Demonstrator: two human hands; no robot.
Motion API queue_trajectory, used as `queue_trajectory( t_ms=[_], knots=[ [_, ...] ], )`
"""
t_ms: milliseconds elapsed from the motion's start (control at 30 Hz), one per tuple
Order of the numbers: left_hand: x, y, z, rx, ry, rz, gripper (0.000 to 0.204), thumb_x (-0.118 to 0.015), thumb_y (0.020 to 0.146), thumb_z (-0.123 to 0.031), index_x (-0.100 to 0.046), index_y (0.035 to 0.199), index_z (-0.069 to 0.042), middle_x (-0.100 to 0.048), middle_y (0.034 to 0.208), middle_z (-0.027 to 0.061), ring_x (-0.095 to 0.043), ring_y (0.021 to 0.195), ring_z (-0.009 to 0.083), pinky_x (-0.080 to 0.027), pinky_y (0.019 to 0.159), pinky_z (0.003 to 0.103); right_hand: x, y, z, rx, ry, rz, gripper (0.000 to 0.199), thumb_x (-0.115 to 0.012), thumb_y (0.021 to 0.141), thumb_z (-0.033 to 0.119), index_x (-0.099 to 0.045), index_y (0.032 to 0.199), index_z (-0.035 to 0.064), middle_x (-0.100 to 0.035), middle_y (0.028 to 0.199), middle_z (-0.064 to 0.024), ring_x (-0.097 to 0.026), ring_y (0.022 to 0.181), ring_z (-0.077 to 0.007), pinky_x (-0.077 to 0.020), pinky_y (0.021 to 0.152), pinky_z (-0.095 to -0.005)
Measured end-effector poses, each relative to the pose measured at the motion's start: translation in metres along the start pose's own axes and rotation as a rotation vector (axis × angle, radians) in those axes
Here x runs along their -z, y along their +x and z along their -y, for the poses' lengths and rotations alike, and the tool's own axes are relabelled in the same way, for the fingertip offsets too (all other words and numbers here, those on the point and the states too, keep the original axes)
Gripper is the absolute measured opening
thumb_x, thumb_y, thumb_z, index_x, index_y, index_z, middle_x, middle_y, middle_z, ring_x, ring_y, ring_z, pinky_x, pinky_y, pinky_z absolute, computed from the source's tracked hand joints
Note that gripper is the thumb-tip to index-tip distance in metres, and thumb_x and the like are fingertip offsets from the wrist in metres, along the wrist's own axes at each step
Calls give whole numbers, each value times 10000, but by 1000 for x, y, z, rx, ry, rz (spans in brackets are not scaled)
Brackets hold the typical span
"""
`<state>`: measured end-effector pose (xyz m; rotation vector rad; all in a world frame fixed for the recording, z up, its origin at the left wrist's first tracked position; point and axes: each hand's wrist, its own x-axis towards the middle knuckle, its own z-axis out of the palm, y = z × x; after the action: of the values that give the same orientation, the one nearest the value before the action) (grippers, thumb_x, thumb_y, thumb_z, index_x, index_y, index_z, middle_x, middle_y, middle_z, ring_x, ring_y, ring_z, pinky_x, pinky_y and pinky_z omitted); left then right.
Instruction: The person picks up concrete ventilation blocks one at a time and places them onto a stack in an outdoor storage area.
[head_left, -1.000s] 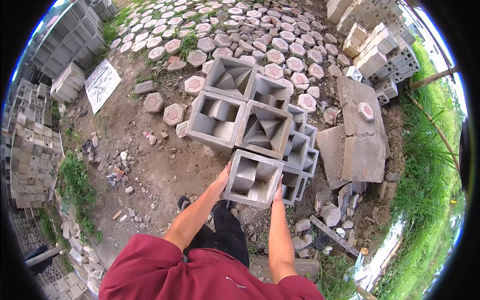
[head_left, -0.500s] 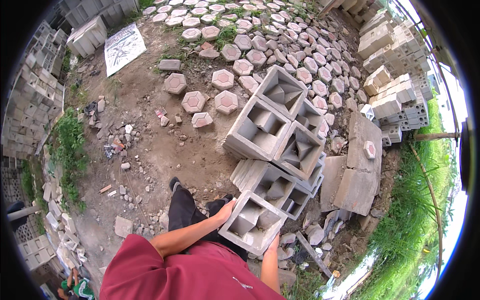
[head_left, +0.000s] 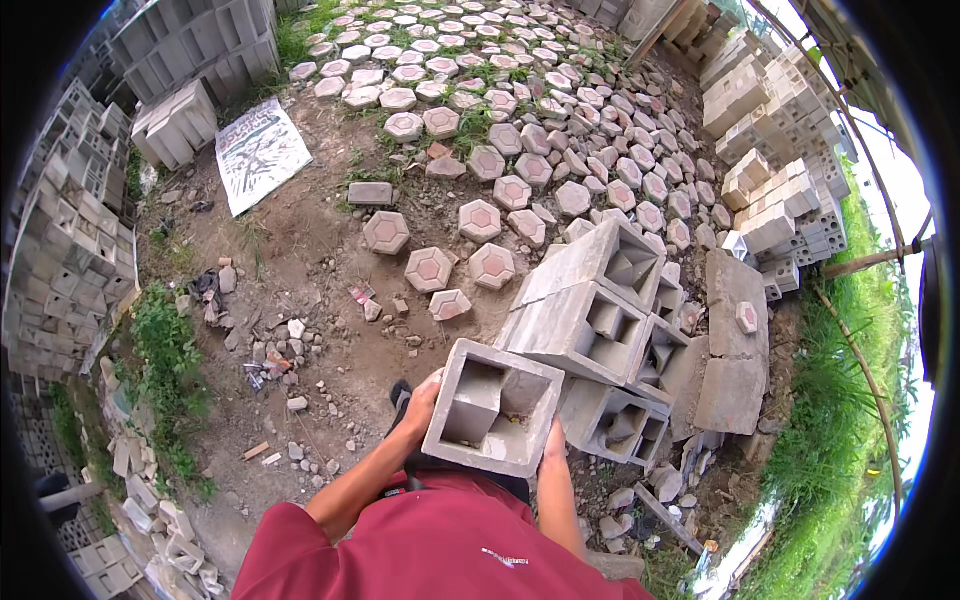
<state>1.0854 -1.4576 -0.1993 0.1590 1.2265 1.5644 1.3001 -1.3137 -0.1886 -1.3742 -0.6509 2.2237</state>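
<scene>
Between my two hands, close in front of my body, is a grey hollow concrete block (head_left: 527, 452) with its square opening and inner slanted walls facing up. My left hand (head_left: 424, 402) grips its left side; the fingers are partly hidden by the block. On the opposite side my right hand (head_left: 553, 455) presses against the wall, its fingers mostly out of sight behind it. Just beyond and to the right stands a stack of similar hollow blocks (head_left: 560, 318), openings toward the right. A lower block (head_left: 622, 430) of that stack lies nearest my right hand.
Hexagonal pavers (head_left: 480, 221) with reddish centres cover the ground ahead. Concrete slabs (head_left: 735, 390) lie right of the stack, with rubble by them. More blocks are piled at the far right (head_left: 785, 195) and left (head_left: 65, 270). A printed sheet (head_left: 262, 155) lies at far left.
The held block has come up off the near end of the stack and toward my body, slightly left. Both hands moved with it, and my view has shifted.
</scene>
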Motion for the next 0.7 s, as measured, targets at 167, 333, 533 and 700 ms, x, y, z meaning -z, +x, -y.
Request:
queue_trajectory(
  t_ms=[167,333,533,700],
  knots=[
    [44,13,-99,0,-60,-168,432,-366,981,-280,-492,1295,-11,-570,1184,76,-546,1035,154,-439,899,291,-128,41,28,-165,41,157,548,-336,982,410,-453,1325,0,-545,1264,-158,-556,1116,-275,-446,963,-385],
    [63,56,-167,-48,-101,-282,422,-397,971,-286,-510,1286,-28,-583,1142,63,-567,981,155,-469,847,302,-216,92,68,-238,-72,123,476,-360,976,371,-560,1209,8,-632,1117,-121,-619,961,-226,-496,856,-336],
    [98,188,-244,-91,-42,-354,401,-367,964,-276,-544,1229,-32,-610,1057,59,-583,894,148,-483,781,290,-311,222,116,-275,4,230,443,-389,971,363,-584,1172,20,-649,1049,-105,-629,887,-203,-502,823,-316],
    [67,309,-364,-80,-161,-339,363,-359,959,-253,-591,1117,-24,-636,959,74,-617,817,149,-506,715,286,-409,315,224,-146,-93,268,461,-397,970,394,-584,1175,25,-646,1036,-84,-625,866,-196,-502,796,-311]
  ],
)
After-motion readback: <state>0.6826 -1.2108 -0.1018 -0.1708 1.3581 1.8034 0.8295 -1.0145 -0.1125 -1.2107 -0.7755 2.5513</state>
